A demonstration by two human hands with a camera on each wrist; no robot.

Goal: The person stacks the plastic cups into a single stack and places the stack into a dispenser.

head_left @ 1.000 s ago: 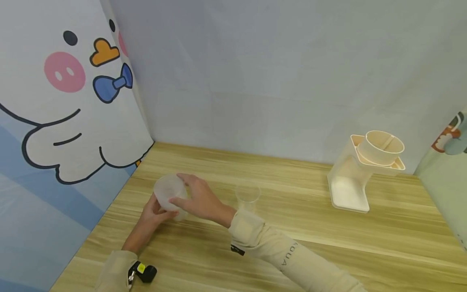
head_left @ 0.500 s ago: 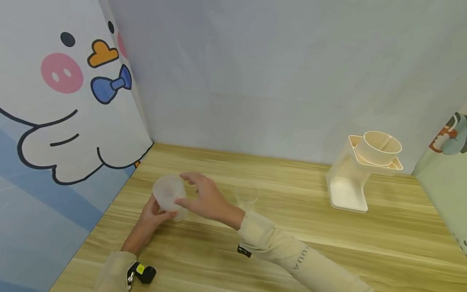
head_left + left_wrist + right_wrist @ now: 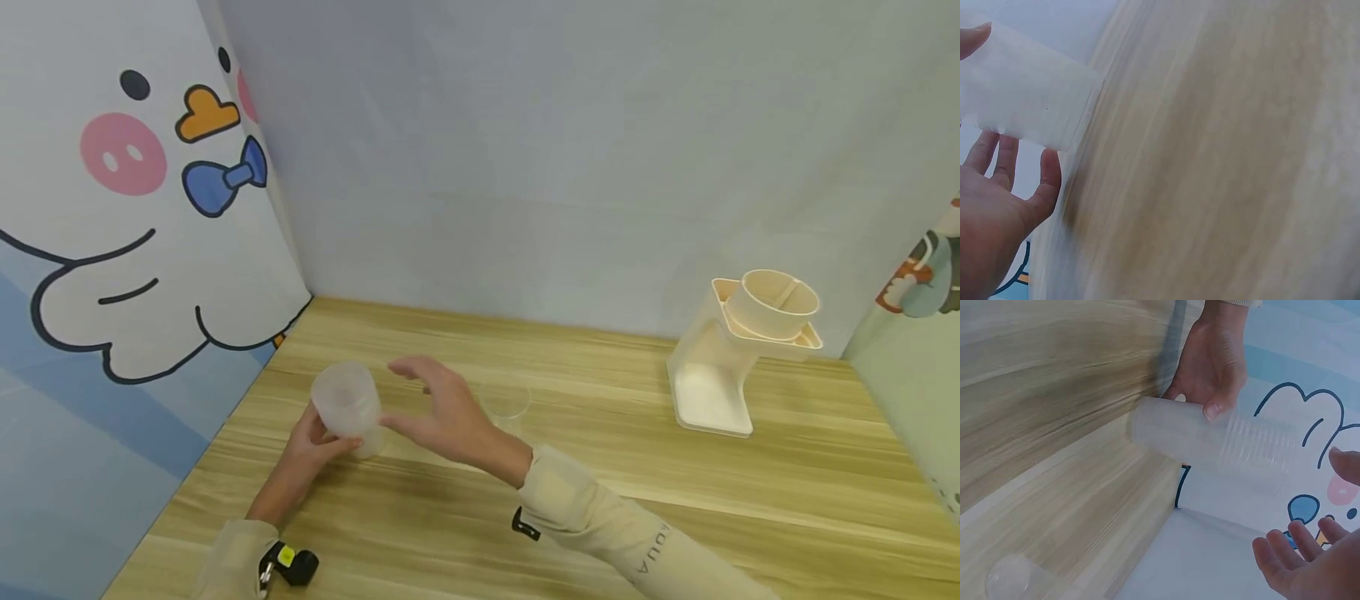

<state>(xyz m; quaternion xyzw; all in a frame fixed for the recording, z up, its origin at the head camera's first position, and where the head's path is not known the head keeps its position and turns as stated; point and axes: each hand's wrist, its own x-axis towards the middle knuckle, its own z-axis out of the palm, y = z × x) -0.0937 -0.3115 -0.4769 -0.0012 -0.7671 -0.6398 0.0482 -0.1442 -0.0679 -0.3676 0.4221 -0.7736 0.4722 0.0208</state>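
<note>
A stack of translucent plastic cups (image 3: pixel 347 398) stands at the left of the table, with several ridged rims nested at its top in the right wrist view. My left hand (image 3: pixel 306 452) grips the stack low down, thumb on one side and curled fingers (image 3: pixel 1050 172) on the other. Just right of the stack, my right hand (image 3: pixel 450 417) is apart from it, thumb and fingers spread, holding nothing. A single clear cup (image 3: pixel 506 402) stands on the table behind the right forearm; in the right wrist view this cup (image 3: pixel 1010 580) shows at the lower left.
A cream-coloured stand (image 3: pixel 711 392) with a round cup-like holder (image 3: pixel 772 308) on top is at the back right of the wooden table (image 3: pixel 600 467). A pale cloth wall (image 3: pixel 525 150) rises behind, and a cartoon-printed sheet (image 3: pixel 97 308) borders the left side.
My right hand has let go of the cup stack and drawn back to the right, its fingers spreading. The left hand stays on the stack. The head view has shifted slightly.
</note>
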